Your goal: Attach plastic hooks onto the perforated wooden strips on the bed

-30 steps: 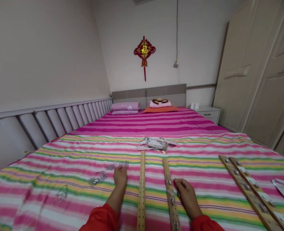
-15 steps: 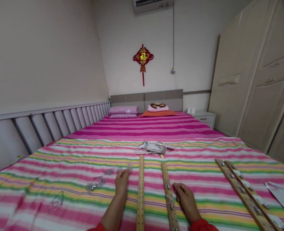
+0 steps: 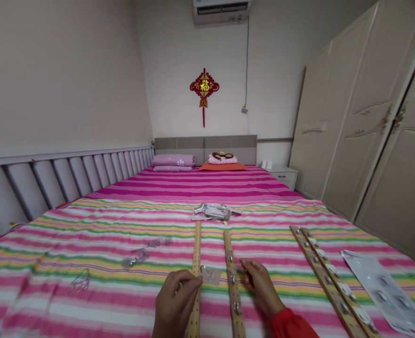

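Note:
My left hand (image 3: 177, 298) is closed, pinching the edge of a small clear plastic bag (image 3: 211, 276) with something shiny inside. The bag sits between two wooden strips, a bare one with rows of holes (image 3: 196, 251) under the left fingers and one with several shiny metal pieces on it (image 3: 232, 293). Just right of this second strip is my right hand (image 3: 261, 284), its fingertips drawn together beside the wood. What they hold, if anything, is too small to make out.
Several clear packets (image 3: 135, 259) lie to the left, near a thin loop of thread or wire (image 3: 81, 280). Further up the striped sheet is a pile of plastic packaging (image 3: 214, 212). Two fitted wooden strips (image 3: 328, 277) and a clear blister sheet (image 3: 383, 291) lie at the right.
My left hand has come back toward me and right, bringing the small bag from the row of packets to between the strips. My right hand stays beside its strip; the view has turned right.

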{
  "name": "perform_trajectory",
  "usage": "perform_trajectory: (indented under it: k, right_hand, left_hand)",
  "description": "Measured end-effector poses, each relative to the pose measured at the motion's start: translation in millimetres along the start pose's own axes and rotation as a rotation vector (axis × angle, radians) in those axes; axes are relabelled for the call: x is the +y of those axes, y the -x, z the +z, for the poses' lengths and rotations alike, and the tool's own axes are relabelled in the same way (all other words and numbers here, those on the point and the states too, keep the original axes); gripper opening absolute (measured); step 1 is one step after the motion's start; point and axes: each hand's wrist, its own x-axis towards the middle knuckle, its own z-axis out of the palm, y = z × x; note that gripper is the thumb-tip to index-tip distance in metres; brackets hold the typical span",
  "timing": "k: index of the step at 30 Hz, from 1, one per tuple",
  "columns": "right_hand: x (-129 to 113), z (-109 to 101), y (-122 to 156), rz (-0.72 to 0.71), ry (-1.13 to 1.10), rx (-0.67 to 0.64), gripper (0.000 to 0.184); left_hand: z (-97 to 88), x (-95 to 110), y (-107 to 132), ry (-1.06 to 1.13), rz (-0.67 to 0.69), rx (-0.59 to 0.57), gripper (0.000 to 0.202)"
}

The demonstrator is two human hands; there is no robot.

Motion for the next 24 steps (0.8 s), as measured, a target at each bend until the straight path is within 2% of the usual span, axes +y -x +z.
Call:
perform_trajectory:
  k: [2,4,7,9,11,14,16,20,24]
  right_hand:
    - [-15.2,8.7,24.7,-0.021,0.014,-0.102,0.038]
    - [-26.4,17.6,50.3,-0.034,0.014,-0.183,0.037]
    - [-32.3,28.1,82.9,-0.051,-0.034,-0.207,0.034]
    - [-31.2,31.6,97.1,-0.072,-0.029,-0.175,0.034]
    - [-29.9,32.4,104.8,-0.08,-0.014,-0.147,0.037]
    - [-31.0,30.9,109.2,-0.082,0.011,-0.134,0.038]
    - [-32.5,29.9,111.1,-0.089,0.017,-0.141,0.039]
    - [-30.7,29.9,116.3,-0.074,0.0,-0.208,0.035]
    - [-27.3,30.0,121.3,-0.031,-0.016,-0.244,0.038]
  left_hand:
    - [-4.7,7.1,0.7,-0.067,0.142,-0.027,0.037]
    - [-6.1,15.4,-0.7,-0.107,0.189,-0.016,0.039]
    - [-3.3,31.0,-3.5,-0.061,0.077,0.032,0.031]
    - [1.0,42.0,-4.1,0.073,-0.122,0.049,0.019]
    - [6.8,51.4,-3.2,0.277,-0.424,0.059,0.007]
    - [16.6,60.2,0.8,0.679,-0.944,0.062,0.022]
    - [22.1,63.6,4.4,0.947,-1.202,0.077,0.029]
    - [27.6,71.7,10.0,1.243,-1.492,0.087,0.037]
    - [30.2,78.8,14.5,1.312,-1.608,0.04,0.041]
